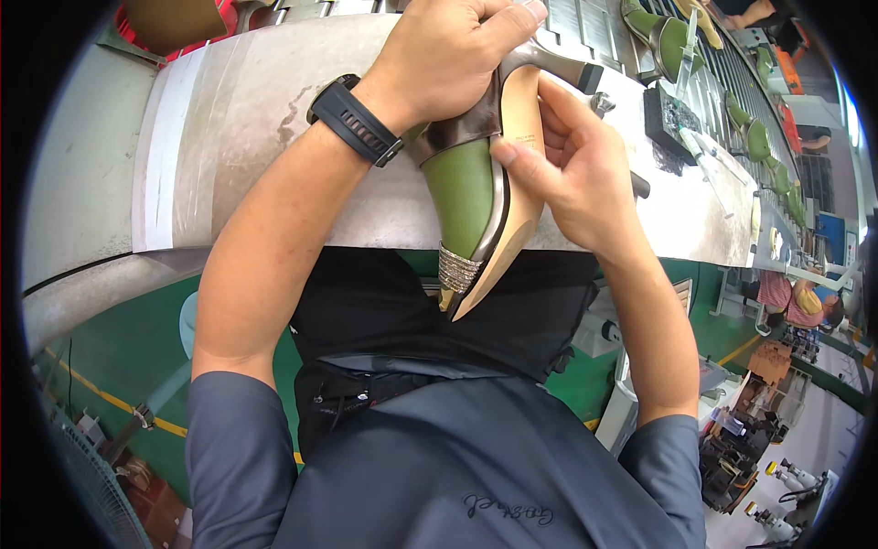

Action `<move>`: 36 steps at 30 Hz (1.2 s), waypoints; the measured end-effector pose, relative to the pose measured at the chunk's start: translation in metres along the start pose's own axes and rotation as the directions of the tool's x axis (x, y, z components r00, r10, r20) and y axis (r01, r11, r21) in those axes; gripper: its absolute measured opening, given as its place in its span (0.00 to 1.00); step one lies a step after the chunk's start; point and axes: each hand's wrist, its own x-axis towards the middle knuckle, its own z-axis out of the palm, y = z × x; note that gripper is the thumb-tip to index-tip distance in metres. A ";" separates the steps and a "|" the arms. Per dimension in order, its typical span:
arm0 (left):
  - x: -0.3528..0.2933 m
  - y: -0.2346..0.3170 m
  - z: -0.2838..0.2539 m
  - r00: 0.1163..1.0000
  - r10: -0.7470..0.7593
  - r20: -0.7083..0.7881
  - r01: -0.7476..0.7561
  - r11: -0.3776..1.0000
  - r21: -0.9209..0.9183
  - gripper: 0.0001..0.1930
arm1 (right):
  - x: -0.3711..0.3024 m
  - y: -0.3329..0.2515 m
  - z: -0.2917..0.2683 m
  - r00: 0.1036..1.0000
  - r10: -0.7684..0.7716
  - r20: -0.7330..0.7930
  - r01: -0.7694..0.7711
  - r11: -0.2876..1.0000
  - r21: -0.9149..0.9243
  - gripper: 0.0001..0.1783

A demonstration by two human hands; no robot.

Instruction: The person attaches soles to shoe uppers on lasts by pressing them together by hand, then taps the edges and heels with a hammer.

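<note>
The shoe (463, 197) in front of me is leafy green on its upper, dark metallic bronze at the back and on the heel (554, 66), which ends in black. The sole (523, 197) is pale tan, and near the toe I can see a band (457, 268) of glittering silvery rows. The desk (366, 209) is blotchy silver-grey with a white strip (168, 165). The watch (357, 123) is black, the shirt (430, 467) slate grey, the floor (119, 339) green with yellow lines (169, 426).
</note>
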 end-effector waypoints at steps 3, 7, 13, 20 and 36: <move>-0.002 0.008 -0.004 0.999 -0.047 0.008 0.046 0.998 0.051 0.19 | -0.018 -0.008 0.006 0.999 0.019 0.049 -0.017 0.999 -0.049 0.42; 0.005 0.019 -0.015 0.972 -0.169 0.166 0.159 0.985 0.072 0.17 | -0.027 -0.013 0.006 0.990 0.143 0.002 -0.143 0.987 0.079 0.47; -0.003 0.010 -0.038 0.968 0.012 0.250 -0.044 0.991 0.123 0.20 | 0.018 -0.022 0.009 0.999 0.011 -0.040 -0.014 0.997 -0.080 0.31; -0.118 0.029 -0.070 0.958 0.148 -0.246 -0.064 0.945 0.320 0.31 | 0.011 -0.026 -0.014 0.927 -0.366 0.077 0.332 0.708 -0.623 0.35; -0.143 0.047 -0.071 0.984 0.174 0.042 -0.169 0.825 0.539 0.31 | 0.018 -0.042 0.016 0.950 -0.264 0.165 0.311 0.826 -0.470 0.20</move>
